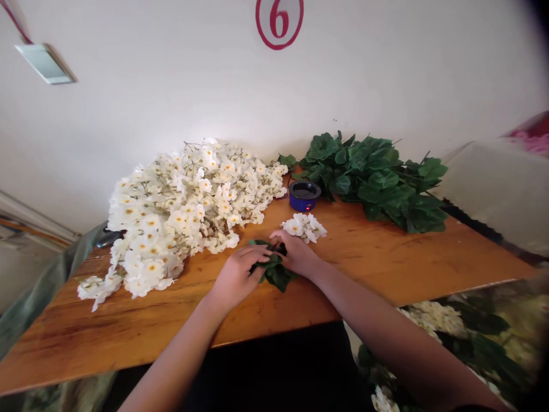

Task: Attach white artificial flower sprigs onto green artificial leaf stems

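A squat round dark-blue container with a black top sits toward the back of an orange-brown wooden tabletop, and everything here lies around it. Just in front of the container rests a small cluster of white blossoms, and a little further forward, nearer the person, lies a small bunch of dark green leaves. Both hands are closed around this bunch. The left hand arches over its left side with the fingers curled down, and the right hand comes in from the right with its fingers bent, their tips meeting the left fingers over a dark part of the leaves. The hands are cupped close together, not spread flat, though the fingers hide whether either one pinches a stem. The right hand sits just beside the white cluster. To the left of the container spreads a large heap of white blossoms with yellow-orange centres and thin stems, its edge near the container. To its right lies a large pile of broad dark green leaves on stems. Behind it rises a white wall bearing a red-ringed number 6 sign. Well to the container's front right, below the table's edge, more white flowers and green leaves show, partly blurred.
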A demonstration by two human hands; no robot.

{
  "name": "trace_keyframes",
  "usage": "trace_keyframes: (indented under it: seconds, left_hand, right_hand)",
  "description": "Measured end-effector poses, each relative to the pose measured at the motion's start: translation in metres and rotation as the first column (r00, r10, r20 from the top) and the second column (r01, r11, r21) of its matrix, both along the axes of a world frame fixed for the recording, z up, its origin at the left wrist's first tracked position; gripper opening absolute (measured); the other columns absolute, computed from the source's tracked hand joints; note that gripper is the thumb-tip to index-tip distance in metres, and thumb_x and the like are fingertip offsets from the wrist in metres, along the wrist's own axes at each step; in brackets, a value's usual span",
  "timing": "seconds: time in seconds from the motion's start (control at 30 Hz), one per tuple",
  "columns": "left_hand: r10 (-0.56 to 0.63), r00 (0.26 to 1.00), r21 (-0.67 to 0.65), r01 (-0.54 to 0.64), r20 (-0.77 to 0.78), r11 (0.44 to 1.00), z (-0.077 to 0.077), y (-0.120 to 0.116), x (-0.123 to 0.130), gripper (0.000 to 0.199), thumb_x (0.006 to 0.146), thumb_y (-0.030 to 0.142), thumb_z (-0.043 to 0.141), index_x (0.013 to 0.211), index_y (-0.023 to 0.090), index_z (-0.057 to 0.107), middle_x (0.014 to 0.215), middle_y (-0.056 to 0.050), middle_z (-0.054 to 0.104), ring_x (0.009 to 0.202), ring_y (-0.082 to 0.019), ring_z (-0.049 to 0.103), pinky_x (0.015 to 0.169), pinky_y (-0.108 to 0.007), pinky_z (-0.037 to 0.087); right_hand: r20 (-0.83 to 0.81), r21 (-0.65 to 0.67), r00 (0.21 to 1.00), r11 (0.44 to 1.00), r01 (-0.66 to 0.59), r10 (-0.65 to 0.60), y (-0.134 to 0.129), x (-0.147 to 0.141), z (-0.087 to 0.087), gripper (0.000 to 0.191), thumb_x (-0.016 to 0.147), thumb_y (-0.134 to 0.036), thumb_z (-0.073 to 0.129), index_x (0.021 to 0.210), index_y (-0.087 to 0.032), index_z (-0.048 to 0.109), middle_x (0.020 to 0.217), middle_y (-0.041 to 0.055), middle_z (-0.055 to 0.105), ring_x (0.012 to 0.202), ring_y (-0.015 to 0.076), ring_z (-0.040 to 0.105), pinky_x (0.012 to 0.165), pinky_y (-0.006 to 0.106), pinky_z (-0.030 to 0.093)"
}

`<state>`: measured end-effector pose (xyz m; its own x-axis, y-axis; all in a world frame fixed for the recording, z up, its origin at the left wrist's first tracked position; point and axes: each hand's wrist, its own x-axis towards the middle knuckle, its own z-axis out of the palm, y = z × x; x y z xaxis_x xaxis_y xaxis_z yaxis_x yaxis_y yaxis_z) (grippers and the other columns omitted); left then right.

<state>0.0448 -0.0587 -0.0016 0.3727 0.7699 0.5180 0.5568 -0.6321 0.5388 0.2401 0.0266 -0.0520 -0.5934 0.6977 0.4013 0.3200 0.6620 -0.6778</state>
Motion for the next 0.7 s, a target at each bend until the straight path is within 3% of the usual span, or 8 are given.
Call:
trace_keyframes:
  seconds: [0.13, 0.23, 0.3, 0.37, 0.47, 0.57, 0.7]
  left_hand:
    - [0.000, 0.973, 0.147, 0.035, -0.231, 0.989, 0.000, -0.015, -0.013, 0.020, 0.080, 0.006, 0.053, 0.087, 0.021, 0.063, 0.105, -0.003, 0.074, 0.105, -0.020, 0.066, 0.115, -0.050, 0.033]
    - [-0.001, 0.936, 0.151, 0.058, -0.353, 0.987, 0.008, -0.016, -0.016, 0.010, 0.081, 0.013, 0.055, 0.081, 0.020, 0.062, 0.100, -0.004, 0.072, 0.098, -0.020, 0.066, 0.116, -0.050, 0.029]
    - [-0.046, 0.922, 0.098, 0.090, -0.384, 0.991, 0.014, -0.011, -0.014, 0.010, 0.084, 0.022, 0.056, 0.077, 0.019, 0.061, 0.091, -0.005, 0.071, 0.091, -0.020, 0.065, 0.111, -0.047, 0.034]
    - [-0.067, 0.924, 0.022, 0.081, -0.377, 0.996, 0.018, -0.002, -0.009, 0.023, 0.090, 0.031, 0.053, 0.072, 0.019, 0.060, 0.080, -0.004, 0.067, 0.082, -0.018, 0.063, 0.099, -0.040, 0.043]
    - [0.043, 0.941, -0.139, -0.094, -0.335, 0.986, 0.023, 0.018, 0.002, 0.035, 0.096, 0.038, 0.045, 0.072, 0.019, 0.061, 0.073, -0.002, 0.064, 0.072, -0.016, 0.060, 0.071, -0.029, 0.045]
    - [0.155, 0.925, -0.301, -0.267, -0.348, 0.916, 0.026, 0.036, 0.008, 0.027, 0.089, 0.043, 0.057, 0.078, 0.020, 0.063, 0.071, 0.000, 0.064, 0.065, -0.016, 0.058, 0.059, -0.027, 0.037]
    - [0.056, 0.944, -0.439, -0.203, -0.324, 0.876, 0.022, 0.049, 0.003, 0.031, 0.078, 0.050, 0.070, 0.085, 0.020, 0.065, 0.076, 0.000, 0.065, 0.069, -0.017, 0.059, 0.058, -0.026, 0.036]
  right_hand:
    - [-0.027, -0.008, 0.999, 1.000, -0.019, 0.019, 0.004, -0.001, 0.000, 0.033, 0.088, -0.016, 0.058, 0.120, -0.022, 0.053, 0.096, 0.0039, 0.068, 0.089, 0.0179, 0.064, 0.085, 0.034, 0.049]
    - [-0.041, 0.015, 0.999, 1.000, -0.021, 0.021, 0.006, -0.001, -0.001, 0.029, 0.089, -0.012, 0.054, 0.116, -0.022, 0.057, 0.094, 0.0035, 0.069, 0.088, 0.0172, 0.065, 0.084, 0.034, 0.049]
    - [-0.047, 0.024, 0.999, 1.000, -0.003, 0.004, 0.006, -0.002, -0.002, 0.030, 0.087, -0.011, 0.054, 0.115, -0.021, 0.058, 0.092, 0.0032, 0.069, 0.086, 0.0172, 0.065, 0.082, 0.034, 0.050]
    - [-0.050, 0.034, 0.999, 0.999, 0.018, -0.016, 0.006, -0.002, -0.004, 0.030, 0.087, -0.010, 0.054, 0.114, -0.022, 0.058, 0.091, 0.0029, 0.070, 0.084, 0.0174, 0.066, 0.081, 0.033, 0.051]
    - [-0.045, 0.079, 0.998, 0.996, 0.052, -0.048, 0.005, -0.003, -0.006, 0.027, 0.086, -0.010, 0.054, 0.110, -0.022, 0.059, 0.095, 0.0046, 0.070, 0.087, 0.0184, 0.067, 0.081, 0.034, 0.052]
    - [-0.044, 0.131, 0.996, 0.988, 0.085, -0.080, 0.004, -0.003, -0.005, 0.024, 0.086, -0.009, 0.053, 0.106, -0.021, 0.060, 0.100, 0.0070, 0.071, 0.092, 0.0202, 0.067, 0.083, 0.036, 0.052]
    - [-0.048, 0.121, 0.985, 0.978, 0.169, -0.164, 0.003, -0.004, -0.002, 0.019, 0.087, -0.011, 0.055, 0.102, -0.021, 0.059, 0.096, 0.0064, 0.071, 0.088, 0.0203, 0.068, 0.080, 0.035, 0.053]
